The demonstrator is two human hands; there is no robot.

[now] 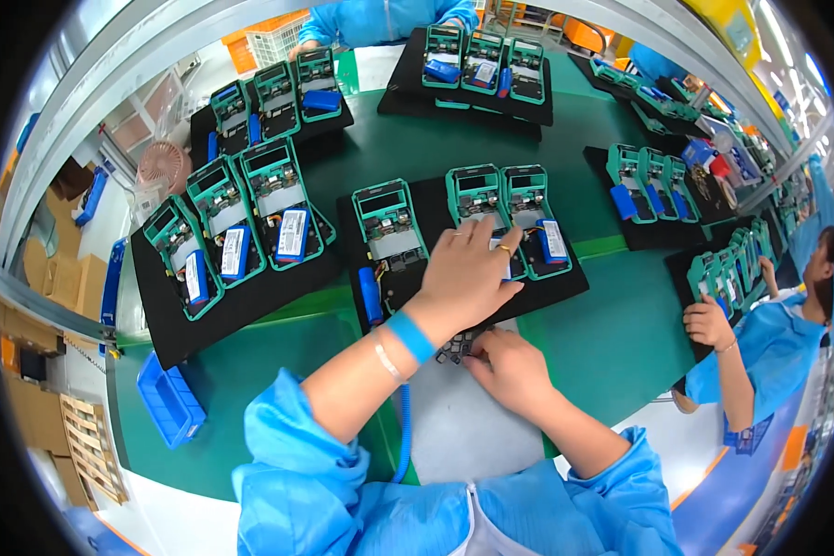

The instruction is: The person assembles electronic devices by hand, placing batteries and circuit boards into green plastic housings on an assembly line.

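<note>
The long green conveyor surface (612, 343) fills the view, and on it, straight ahead of the hands, lies a black rectangular foam tray (547, 287) carrying three teal plastic device shells. Another black foam tray (241, 306) with three more teal shells sits well off beyond the left hand's outer side, and more such trays lie farther up the belt.

On the near tray the teal shell with a pale grey board (391, 230) stands just outside the left hand, a blue cylindrical battery pack (370, 295) lying beside it near the left wrist. The middle teal shell (477, 193) is the one being worked — the left hand (463, 278) lies flat over its lower half, fingers spread, its grip released and pressing down rather than clasping. A third teal shell with a blue-and-white battery (539, 227) sits right beyond the fingertips.

Just under the left palm, the right hand (510, 366) curls its grip around a small black keypad piece (456, 347), pinched at the edge of a pale grey mat (468, 435). A blue wristband (410, 336) rings the left wrist — and a blue plastic bin (170, 398) rests well off to the left.
</note>
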